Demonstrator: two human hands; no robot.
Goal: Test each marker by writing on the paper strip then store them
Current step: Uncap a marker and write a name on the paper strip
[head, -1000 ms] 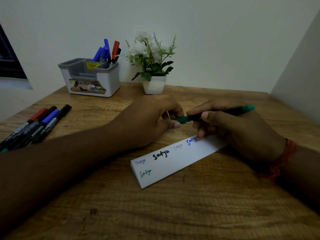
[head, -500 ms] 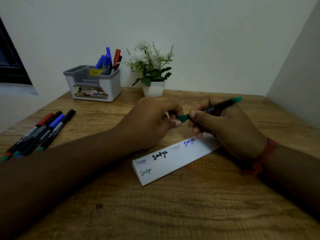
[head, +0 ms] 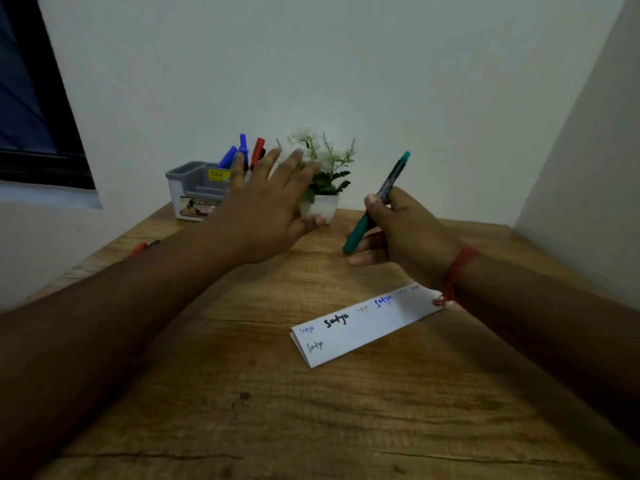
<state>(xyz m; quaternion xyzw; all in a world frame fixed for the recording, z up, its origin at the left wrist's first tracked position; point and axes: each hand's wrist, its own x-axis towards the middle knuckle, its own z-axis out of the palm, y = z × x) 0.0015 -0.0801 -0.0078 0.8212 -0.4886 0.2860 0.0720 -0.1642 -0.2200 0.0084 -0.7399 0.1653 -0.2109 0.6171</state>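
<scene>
right hand (head: 405, 233) grasps 1 green marker (head: 377, 202) | left hand (head: 266, 209) fingers spread, released | 1 paper strip (head: 367, 323), 7 scribbles | grey organizer (head: 194, 188): 3 markers visible

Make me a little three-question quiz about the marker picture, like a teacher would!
1. True or false: the right hand holds a green marker.
2. Which spot are the blue and red markers standing in? A) the grey organizer B) the flower pot C) on the paper strip
3. Fill in: the left hand has its fingers spread and holds ____.

Key: 1 true. 2 A. 3 nothing.
</scene>
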